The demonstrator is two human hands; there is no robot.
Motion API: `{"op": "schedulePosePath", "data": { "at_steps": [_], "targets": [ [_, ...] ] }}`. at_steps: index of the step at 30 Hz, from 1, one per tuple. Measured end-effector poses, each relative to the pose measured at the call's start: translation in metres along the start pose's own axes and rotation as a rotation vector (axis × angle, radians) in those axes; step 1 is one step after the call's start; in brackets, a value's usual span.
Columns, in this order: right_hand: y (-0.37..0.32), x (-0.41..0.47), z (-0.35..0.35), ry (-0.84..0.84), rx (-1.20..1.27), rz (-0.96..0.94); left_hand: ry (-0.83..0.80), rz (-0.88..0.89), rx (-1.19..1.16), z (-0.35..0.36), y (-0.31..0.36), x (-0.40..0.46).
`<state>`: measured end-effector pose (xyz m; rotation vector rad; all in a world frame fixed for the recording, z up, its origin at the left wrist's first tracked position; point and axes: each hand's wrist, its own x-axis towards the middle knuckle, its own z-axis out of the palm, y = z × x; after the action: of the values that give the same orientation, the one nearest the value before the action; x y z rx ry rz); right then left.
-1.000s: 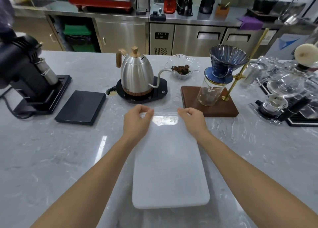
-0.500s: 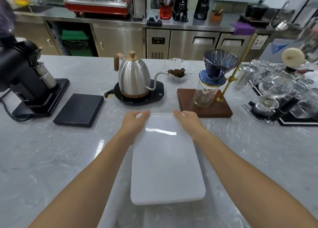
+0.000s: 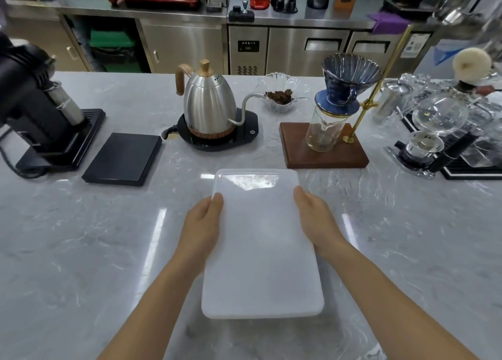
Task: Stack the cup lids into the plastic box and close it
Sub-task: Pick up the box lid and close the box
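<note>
A white translucent plastic box (image 3: pixel 260 251) lies lengthwise on the marble counter in front of me, with its flat lid on top. My left hand (image 3: pixel 202 224) presses against the lid's left long edge, thumb on the top surface. My right hand (image 3: pixel 316 218) holds the right long edge in the same way. Both hands sit along the far half of the box. No cup lids show; the cloudy lid hides whatever is inside the box.
Behind the box stand a steel gooseneck kettle (image 3: pixel 209 107) on its black base, a black scale (image 3: pixel 122 157), and a wooden pour-over stand (image 3: pixel 326 153) with a blue dripper. A black grinder (image 3: pixel 35 110) is far left, a glass dish (image 3: pixel 281 95) behind, glassware (image 3: pixel 440 126) far right.
Both hands have slid back from the lid's far corners to its long side edges. The lid now lies flat on the box.
</note>
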<state>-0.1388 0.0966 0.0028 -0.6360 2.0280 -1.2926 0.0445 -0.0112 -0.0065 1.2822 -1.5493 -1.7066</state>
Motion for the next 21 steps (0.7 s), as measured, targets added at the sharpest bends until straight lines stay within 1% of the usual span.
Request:
{"op": "schedulePosePath", "data": {
  "at_steps": [3, 6, 11, 12, 14, 16, 18, 21],
  "targets": [
    [-0.002, 0.000, 0.001, 0.041, -0.077, -0.065, 0.054, 0.018, 0.037, 0.001, 0.002, 0.001],
    [-0.002, 0.003, 0.001, 0.054, -0.091, -0.078, 0.063, 0.015, 0.060, -0.001, 0.004, -0.001],
    [-0.005, -0.017, -0.005, 0.011, 0.046, -0.042, 0.108, 0.044, 0.057, -0.002, 0.008, -0.018],
    [0.000, -0.028, -0.006, 0.004, 0.062, -0.033, 0.092, 0.063, 0.049, -0.006, 0.005, -0.027],
    [0.015, -0.059, -0.006, -0.026, 0.127, 0.003, 0.009, 0.091, 0.043, -0.011, -0.003, -0.050],
    [0.030, -0.084, -0.001, -0.033, 0.175, 0.017, -0.033, 0.087, 0.022, -0.012, -0.013, -0.068],
    [0.039, -0.089, 0.004, 0.020, 0.168, 0.004, -0.026, 0.085, -0.003, -0.010, -0.023, -0.075],
    [0.036, -0.086, 0.004, 0.080, 0.118, -0.043, 0.014, 0.161, 0.070, -0.008, -0.024, -0.074]
  ]
}}
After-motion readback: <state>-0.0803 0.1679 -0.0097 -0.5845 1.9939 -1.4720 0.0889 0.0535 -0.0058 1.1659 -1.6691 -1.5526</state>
